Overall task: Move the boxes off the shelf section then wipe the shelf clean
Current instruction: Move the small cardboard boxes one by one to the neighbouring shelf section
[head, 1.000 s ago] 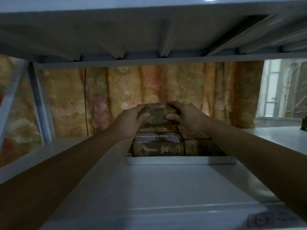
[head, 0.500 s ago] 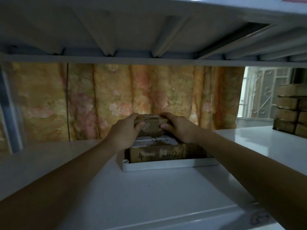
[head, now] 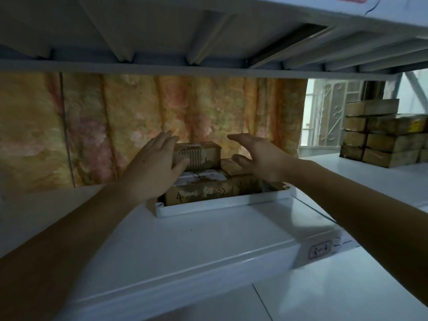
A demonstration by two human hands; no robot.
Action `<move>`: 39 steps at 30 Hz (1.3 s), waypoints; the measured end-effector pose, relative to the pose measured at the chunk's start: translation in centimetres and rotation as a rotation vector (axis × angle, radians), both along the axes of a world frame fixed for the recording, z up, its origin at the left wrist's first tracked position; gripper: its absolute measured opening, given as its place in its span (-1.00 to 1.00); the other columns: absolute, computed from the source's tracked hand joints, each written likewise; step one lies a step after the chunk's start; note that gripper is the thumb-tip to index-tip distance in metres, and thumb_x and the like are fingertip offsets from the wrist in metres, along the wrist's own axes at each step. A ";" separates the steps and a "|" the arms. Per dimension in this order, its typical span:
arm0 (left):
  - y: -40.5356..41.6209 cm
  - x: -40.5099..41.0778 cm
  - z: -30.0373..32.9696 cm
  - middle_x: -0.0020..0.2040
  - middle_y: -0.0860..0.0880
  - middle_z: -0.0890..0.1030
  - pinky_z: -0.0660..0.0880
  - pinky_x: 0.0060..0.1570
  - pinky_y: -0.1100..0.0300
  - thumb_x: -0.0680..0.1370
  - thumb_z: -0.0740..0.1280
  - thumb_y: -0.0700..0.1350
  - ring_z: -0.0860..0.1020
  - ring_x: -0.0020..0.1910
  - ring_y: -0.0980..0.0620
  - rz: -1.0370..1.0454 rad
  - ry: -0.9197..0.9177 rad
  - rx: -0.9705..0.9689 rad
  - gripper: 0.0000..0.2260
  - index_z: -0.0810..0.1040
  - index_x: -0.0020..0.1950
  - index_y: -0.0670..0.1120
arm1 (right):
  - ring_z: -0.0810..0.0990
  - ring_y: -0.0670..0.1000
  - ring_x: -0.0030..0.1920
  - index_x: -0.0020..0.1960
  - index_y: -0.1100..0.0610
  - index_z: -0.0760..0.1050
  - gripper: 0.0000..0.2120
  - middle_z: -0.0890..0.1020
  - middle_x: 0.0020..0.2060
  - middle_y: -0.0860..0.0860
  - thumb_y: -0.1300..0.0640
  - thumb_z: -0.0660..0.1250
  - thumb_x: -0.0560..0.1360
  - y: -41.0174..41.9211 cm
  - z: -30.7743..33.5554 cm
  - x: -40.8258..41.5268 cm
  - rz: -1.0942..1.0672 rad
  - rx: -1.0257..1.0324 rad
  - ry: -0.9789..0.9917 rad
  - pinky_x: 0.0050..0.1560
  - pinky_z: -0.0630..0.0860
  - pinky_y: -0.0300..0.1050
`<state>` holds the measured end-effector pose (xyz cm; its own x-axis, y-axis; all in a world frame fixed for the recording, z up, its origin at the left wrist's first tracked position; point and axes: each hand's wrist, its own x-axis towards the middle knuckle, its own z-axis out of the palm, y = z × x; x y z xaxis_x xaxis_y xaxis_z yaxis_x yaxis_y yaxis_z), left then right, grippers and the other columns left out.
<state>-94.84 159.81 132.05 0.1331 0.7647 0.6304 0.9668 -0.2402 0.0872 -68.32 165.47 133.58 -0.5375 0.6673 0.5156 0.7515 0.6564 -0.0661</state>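
Observation:
A small brown box [head: 203,155] with a printed grille pattern sits on top of other brown boxes [head: 201,193] packed in a shallow white tray [head: 222,203] at the back of the white shelf [head: 190,239]. My left hand [head: 155,165] lies with straight fingers against the small box's left end. My right hand [head: 257,156] hovers to its right, fingers spread and relaxed, clear of the box. One lower box bears handwritten numbers on its front.
A floral orange curtain [head: 115,126] hangs behind the shelf. The upper shelf's ribbed underside [head: 162,38] is close overhead. Stacked brown boxes [head: 382,135] stand on the shelf at the far right, by a barred window [head: 328,112]. A label [head: 320,250] marks the shelf's front edge.
Both hands have let go of the small top box, which now rests on the stack. The right hand has drawn away to the right. The view has shifted right.

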 end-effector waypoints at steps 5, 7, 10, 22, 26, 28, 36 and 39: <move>-3.3 7.7 0.8 0.47 0.02 0.35 0.30 0.20 0.21 0.62 0.16 0.19 0.35 0.37 0.02 -0.157 0.091 -0.038 -0.47 0.25 0.53 -0.01 | 0.48 0.08 0.30 0.51 0.03 0.27 -0.47 0.41 0.43 0.03 -0.11 0.22 0.59 -3.1 -0.1 7.0 -0.045 -0.017 -0.087 0.26 0.43 -0.05; -3.7 11.7 0.6 0.46 0.04 0.37 0.31 0.24 0.19 0.61 0.14 0.23 0.35 0.37 0.04 -0.203 0.128 -0.069 -0.46 0.27 0.52 0.00 | 0.47 0.09 0.31 0.50 0.06 0.29 -0.46 0.44 0.40 0.06 -0.12 0.22 0.59 -4.4 -0.1 10.4 -0.071 -0.035 -0.123 0.27 0.43 -0.01; -4.1 18.5 0.2 0.41 0.05 0.40 0.35 0.22 0.14 0.61 0.15 0.23 0.37 0.33 0.05 -0.262 0.152 -0.111 -0.49 0.29 0.50 0.03 | 0.45 0.09 0.33 0.51 0.09 0.28 -0.47 0.44 0.41 0.07 -0.11 0.21 0.61 -6.8 -0.4 16.5 -0.124 -0.042 -0.163 0.31 0.39 -0.02; -6.4 45.7 -2.0 0.52 0.10 0.29 0.29 0.39 0.09 0.65 0.07 0.19 0.29 0.45 0.07 -0.471 0.188 -0.149 -0.54 0.21 0.54 0.11 | 0.36 0.04 0.43 0.54 0.00 0.21 -0.48 0.31 0.51 -0.03 -0.12 0.15 0.63 -13.8 -2.7 41.6 -0.279 -0.075 -0.163 0.41 0.33 0.05; -5.2 50.6 -1.8 0.47 0.07 0.36 0.34 0.35 0.06 0.65 0.09 0.16 0.34 0.40 0.05 -0.492 0.232 -0.106 -0.55 0.24 0.52 0.08 | 0.40 0.03 0.39 0.53 0.01 0.23 -0.51 0.35 0.47 -0.03 -0.09 0.15 0.64 -13.1 -3.0 46.3 -0.267 -0.062 -0.121 0.37 0.35 0.00; -3.7 52.4 -1.6 0.41 0.06 0.41 0.37 0.31 0.06 0.65 0.08 0.16 0.37 0.35 0.05 -0.491 0.260 -0.096 -0.56 0.25 0.51 0.09 | 0.39 0.01 0.38 0.53 -0.01 0.24 -0.52 0.37 0.46 -0.04 -0.08 0.15 0.64 -12.0 -3.1 48.2 -0.257 -0.045 -0.101 0.36 0.33 -0.06; 5.0 56.7 0.8 0.23 0.04 0.50 0.44 0.18 0.00 0.65 0.08 0.17 0.44 0.24 0.00 -0.435 0.313 -0.061 -0.59 0.37 0.41 0.02 | 0.53 0.01 0.21 0.51 0.05 0.26 -0.52 0.46 0.38 0.03 -0.06 0.18 0.64 -3.6 -1.8 53.9 -0.260 -0.017 -0.098 0.22 0.43 -0.09; 8.4 57.8 2.7 0.28 0.03 0.48 0.42 0.20 0.03 0.65 0.08 0.15 0.43 0.27 0.00 -0.392 0.321 -0.054 -0.60 0.36 0.43 0.02 | 0.49 -0.13 0.00 0.49 0.05 0.28 -0.55 0.50 0.31 0.03 0.00 0.19 0.64 -0.4 -0.3 56.0 -0.244 0.009 -0.111 0.02 0.38 -0.23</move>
<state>-36.99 168.17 134.72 0.5967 0.6493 0.4716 0.7853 -0.5934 -0.1767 -12.30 165.06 133.29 -0.4149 0.7795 0.4693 0.8898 0.4554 0.0302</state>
